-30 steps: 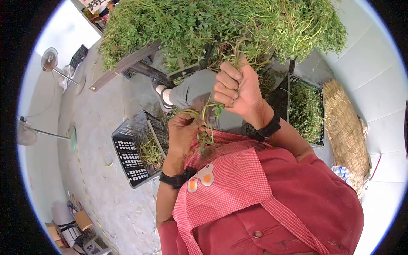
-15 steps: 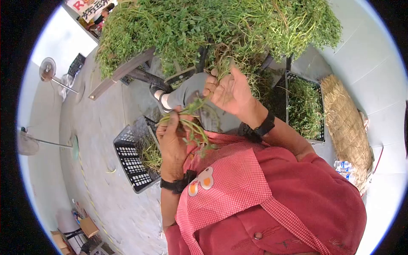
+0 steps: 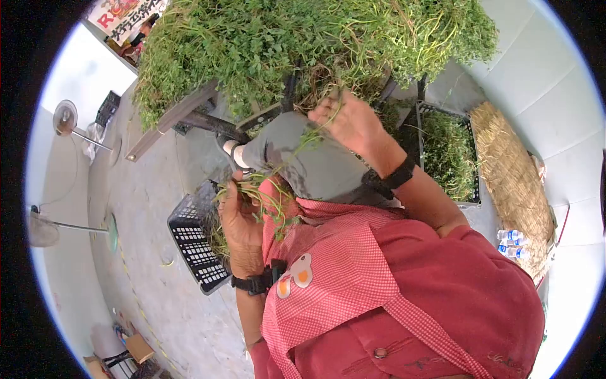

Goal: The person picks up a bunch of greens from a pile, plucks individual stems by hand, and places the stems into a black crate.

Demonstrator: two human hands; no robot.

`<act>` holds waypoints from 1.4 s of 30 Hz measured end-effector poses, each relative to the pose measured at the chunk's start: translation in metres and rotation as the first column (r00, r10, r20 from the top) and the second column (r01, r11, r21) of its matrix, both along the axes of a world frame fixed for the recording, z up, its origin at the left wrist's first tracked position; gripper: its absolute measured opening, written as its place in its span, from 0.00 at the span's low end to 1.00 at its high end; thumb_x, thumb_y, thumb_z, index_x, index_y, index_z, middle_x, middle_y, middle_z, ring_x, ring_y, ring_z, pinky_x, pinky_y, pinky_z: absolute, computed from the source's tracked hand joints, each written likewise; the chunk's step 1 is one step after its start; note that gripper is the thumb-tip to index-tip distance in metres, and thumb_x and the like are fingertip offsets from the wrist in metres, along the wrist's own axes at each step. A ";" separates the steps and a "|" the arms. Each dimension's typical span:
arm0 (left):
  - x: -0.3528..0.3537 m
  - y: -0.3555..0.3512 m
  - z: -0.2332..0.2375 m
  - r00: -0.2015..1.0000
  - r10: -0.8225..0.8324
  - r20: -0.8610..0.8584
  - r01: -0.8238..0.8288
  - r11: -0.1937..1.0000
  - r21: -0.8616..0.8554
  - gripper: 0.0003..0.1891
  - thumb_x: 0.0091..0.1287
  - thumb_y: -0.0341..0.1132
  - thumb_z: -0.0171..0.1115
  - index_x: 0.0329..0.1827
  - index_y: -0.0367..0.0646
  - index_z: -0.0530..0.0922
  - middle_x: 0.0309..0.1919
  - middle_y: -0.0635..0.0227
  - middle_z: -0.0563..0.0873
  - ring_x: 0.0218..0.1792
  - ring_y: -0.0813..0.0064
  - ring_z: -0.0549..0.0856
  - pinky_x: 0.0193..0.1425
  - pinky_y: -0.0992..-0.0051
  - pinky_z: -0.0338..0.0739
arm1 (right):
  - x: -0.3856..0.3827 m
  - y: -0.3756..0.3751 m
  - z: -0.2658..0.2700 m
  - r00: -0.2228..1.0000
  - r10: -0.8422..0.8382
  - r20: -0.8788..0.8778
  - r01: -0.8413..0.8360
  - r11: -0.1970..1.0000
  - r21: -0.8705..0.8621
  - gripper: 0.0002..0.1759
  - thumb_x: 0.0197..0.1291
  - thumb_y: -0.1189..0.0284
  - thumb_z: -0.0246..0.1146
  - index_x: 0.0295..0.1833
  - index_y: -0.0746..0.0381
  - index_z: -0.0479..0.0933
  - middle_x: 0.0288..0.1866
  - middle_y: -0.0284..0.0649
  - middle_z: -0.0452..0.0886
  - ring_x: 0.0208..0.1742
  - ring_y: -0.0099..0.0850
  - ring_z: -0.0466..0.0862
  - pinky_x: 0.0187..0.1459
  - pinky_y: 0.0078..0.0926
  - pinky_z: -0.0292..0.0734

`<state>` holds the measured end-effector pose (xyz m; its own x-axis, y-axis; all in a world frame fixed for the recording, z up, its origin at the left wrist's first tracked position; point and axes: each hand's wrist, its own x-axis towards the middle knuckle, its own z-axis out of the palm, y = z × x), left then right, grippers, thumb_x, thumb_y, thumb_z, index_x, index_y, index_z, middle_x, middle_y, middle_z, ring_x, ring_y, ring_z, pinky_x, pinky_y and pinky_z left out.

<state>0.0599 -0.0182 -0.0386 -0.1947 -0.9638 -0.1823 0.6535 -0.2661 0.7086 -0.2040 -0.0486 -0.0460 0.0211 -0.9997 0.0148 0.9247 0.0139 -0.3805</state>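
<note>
My left hand [image 3: 242, 218] is closed around a small bunch of leafy green stems [image 3: 273, 201], whose ends trail over the apron. Up and to the right, my right hand [image 3: 355, 128] pinches the end of one long green stem [image 3: 309, 137]. That stem slants down across the grey trouser leg toward the bunch in my left hand. Beyond my hands a large heap of leafy green plants [image 3: 265, 50] covers a table, with brownish roots and stems hanging from its near edge.
A black plastic crate [image 3: 199, 243] with some stems inside stands on the floor beside my left hand. To the right is another black crate [image 3: 449, 155] full of greens, then a rolled straw mat [image 3: 511, 183] and water bottles [image 3: 512, 243]. Stand fans [image 3: 66, 118] are at the left.
My left hand has shifted left and slightly down with its bunch. My right hand has moved slightly right and down; a single stem now stretches between the hands, where it earlier held a small clump.
</note>
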 end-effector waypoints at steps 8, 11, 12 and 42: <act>0.006 -0.004 -0.004 0.986 -0.092 -0.137 0.087 0.996 -0.036 0.10 0.65 0.37 0.58 0.43 0.41 0.79 0.34 0.68 0.83 0.30 0.81 0.78 0.32 0.81 0.74 | -0.043 0.019 0.030 0.933 -0.117 -0.339 0.054 0.980 -0.190 0.17 0.69 0.62 0.48 0.54 0.62 0.70 0.25 0.34 0.73 0.24 0.27 0.73 0.32 0.29 0.74; 0.004 -0.002 -0.002 0.998 -0.018 -0.064 0.015 0.999 -0.048 0.10 0.65 0.36 0.58 0.43 0.41 0.79 0.34 0.67 0.83 0.29 0.81 0.78 0.31 0.82 0.74 | -0.037 0.015 0.033 0.661 -0.223 -0.717 0.157 0.975 -0.158 0.17 0.66 0.63 0.53 0.52 0.63 0.73 0.18 0.35 0.73 0.19 0.27 0.72 0.25 0.30 0.70; 0.004 -0.002 -0.002 0.998 -0.012 -0.061 0.009 0.999 -0.050 0.10 0.65 0.36 0.58 0.43 0.41 0.79 0.34 0.67 0.83 0.29 0.81 0.78 0.31 0.82 0.74 | -0.035 0.009 0.024 0.227 -0.388 -0.893 0.225 0.913 -0.340 0.17 0.64 0.64 0.54 0.53 0.65 0.72 0.19 0.35 0.73 0.19 0.26 0.72 0.24 0.28 0.70; -0.004 0.001 0.005 0.998 0.059 0.025 -0.059 0.998 0.025 0.08 0.66 0.34 0.57 0.43 0.40 0.78 0.30 0.69 0.83 0.26 0.82 0.79 0.27 0.83 0.73 | -0.014 0.015 0.018 0.744 0.161 -0.648 -0.134 0.987 0.090 0.18 0.67 0.63 0.49 0.51 0.67 0.68 0.41 0.49 0.79 0.36 0.36 0.83 0.35 0.31 0.79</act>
<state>0.0562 -0.0169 -0.0338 -0.1330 -0.9684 -0.2109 0.6512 -0.2458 0.7180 -0.2176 -0.0337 -0.0282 0.1598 -0.9828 -0.0925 0.4373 0.1545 -0.8860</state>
